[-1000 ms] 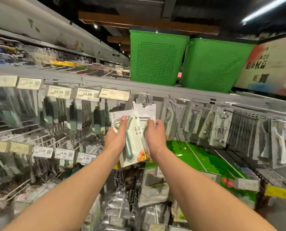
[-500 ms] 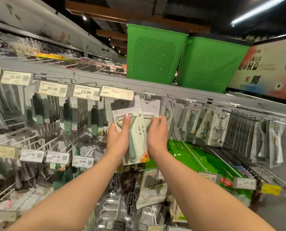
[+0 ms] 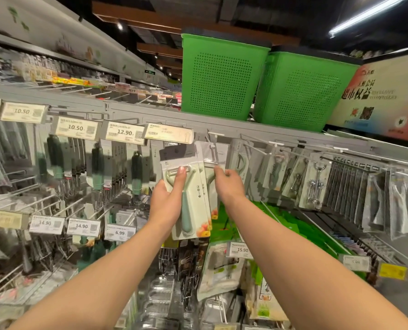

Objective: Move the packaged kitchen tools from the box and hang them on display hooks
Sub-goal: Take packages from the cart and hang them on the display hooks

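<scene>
A carded pale-green peeler is raised to the top hook row, just under a price label. My left hand grips its left side, thumb across the blade. Behind it a second peeler pack sits at a white-tipped display hook; my right hand pinches that pack's right edge. Whether either card's hole is over the hook is hidden. The box is out of sight.
Rows of hooks carry packaged utensils at left, with price labels above. Corkscrews and dark packs hang at right. Two green perforated baskets stand on the top shelf. Lower hooks with bagged goods fill the space beneath my arms.
Both hands have lifted the peeler packs up towards the top hook row. The packs have separated, the left hand keeping the front one and the right hand the rear one.
</scene>
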{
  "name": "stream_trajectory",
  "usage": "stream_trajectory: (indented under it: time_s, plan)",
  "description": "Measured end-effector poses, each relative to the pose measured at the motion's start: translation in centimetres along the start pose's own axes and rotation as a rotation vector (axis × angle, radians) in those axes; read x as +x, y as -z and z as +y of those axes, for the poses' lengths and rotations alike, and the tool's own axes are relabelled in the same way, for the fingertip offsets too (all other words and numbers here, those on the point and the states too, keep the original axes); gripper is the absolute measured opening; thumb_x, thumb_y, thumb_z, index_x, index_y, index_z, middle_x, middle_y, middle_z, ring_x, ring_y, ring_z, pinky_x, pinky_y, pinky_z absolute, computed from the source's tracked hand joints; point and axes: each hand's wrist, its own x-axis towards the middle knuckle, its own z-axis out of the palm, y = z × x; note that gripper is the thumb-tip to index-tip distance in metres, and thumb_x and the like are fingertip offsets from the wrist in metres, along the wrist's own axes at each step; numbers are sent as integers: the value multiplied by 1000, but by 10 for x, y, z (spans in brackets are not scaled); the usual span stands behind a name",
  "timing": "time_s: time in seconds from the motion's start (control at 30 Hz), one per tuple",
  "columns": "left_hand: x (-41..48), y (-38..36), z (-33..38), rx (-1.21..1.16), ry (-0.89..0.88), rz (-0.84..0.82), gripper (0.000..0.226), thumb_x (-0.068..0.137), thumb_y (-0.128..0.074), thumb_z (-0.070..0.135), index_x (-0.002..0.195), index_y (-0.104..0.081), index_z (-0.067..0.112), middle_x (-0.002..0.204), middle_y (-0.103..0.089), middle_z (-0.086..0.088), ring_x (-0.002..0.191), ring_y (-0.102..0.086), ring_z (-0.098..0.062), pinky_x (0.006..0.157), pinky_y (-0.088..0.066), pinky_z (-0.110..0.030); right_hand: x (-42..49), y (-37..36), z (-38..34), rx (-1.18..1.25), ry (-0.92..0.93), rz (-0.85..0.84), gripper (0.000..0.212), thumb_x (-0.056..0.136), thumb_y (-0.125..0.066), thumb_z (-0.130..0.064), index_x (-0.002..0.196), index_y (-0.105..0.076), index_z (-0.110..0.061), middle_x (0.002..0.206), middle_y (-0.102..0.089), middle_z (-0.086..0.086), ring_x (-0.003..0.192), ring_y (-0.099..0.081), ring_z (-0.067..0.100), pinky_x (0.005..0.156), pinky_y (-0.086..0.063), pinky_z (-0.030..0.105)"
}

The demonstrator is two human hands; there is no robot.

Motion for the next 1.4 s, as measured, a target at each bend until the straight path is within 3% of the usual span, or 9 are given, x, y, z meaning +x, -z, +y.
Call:
stream_trajectory:
  time_s: [0.13,0.27,0.37,0.5,0.6,0.77,0.9,1.03,1.4]
  plan:
    - [1,0,-2,2,-16,-23,60,92,-55,73,103,-71,16,88,-79,4,81,-76,-9,70,-52,-30,-12,1,5,-4,183,250,38,101,-54,-56,114,-57,-21,111,-66,-3,105,-64,18,87,-51,34]
    - [4,-2,-3,-23,-18,-79,51,95,-57,66,106,-73,19,92,-80,4,85,-77,-9,73,-55,-29,-29,3,1,253,235,-46,41,104,-55,-49,100,-69,-11,88,-76,-2,79,-72,7,67,-53,21]
    - [5,-2,-5,-38,-35,-104,47,97,-57,62,109,-73,20,95,-80,3,87,-77,-9,72,-56,-26,-30,8,-5,340,233,-168,40,107,-51,-48,102,-76,-16,94,-80,1,89,-77,15,82,-63,36]
    - [6,-2,-6,-50,-54,-101,44,96,-61,61,109,-72,20,95,-80,5,86,-76,-6,67,-53,-18,-27,6,-2,259,353,-115,23,103,-62,-39,100,-75,-20,102,-78,-3,101,-73,16,99,-57,46]
    - [5,-4,-5,-73,-66,-75,41,93,-65,59,110,-71,23,98,-79,10,88,-74,-1,66,-52,-13,-30,3,-1,263,425,-18,21,107,-57,-33,100,-69,-16,84,-71,-3,79,-65,6,83,-55,27]
    - [7,-9,-9,-106,-82,19,42,89,-69,63,109,-71,27,100,-79,12,92,-73,-1,81,-56,-29,-29,-1,2,345,385,145,22,109,-51,-33,102,-62,-15,67,-59,-7,59,-54,-1,62,-46,12]
    - [7,-7,-6,-99,-74,22,42,89,-68,66,110,-70,30,99,-77,19,94,-71,2,82,-54,-26,-20,0,0,326,342,161,20,108,-52,-37,103,-62,-21,82,-68,-2,70,-62,4,69,-50,19]
    - [8,-5,-4,-67,-93,-19,23,95,-65,58,100,-66,35,84,-71,36,83,-63,21,69,-45,-6,-14,0,0,323,306,185,21,108,-51,-39,101,-61,-21,82,-67,-1,73,-61,8,71,-49,25]
    - [16,-5,2,6,-178,-215,35,96,-67,51,119,-72,25,108,-78,11,101,-73,-4,88,-57,-28,7,9,-3,151,188,214,20,101,-63,-43,97,-70,-24,91,-73,-5,89,-68,13,86,-54,33]
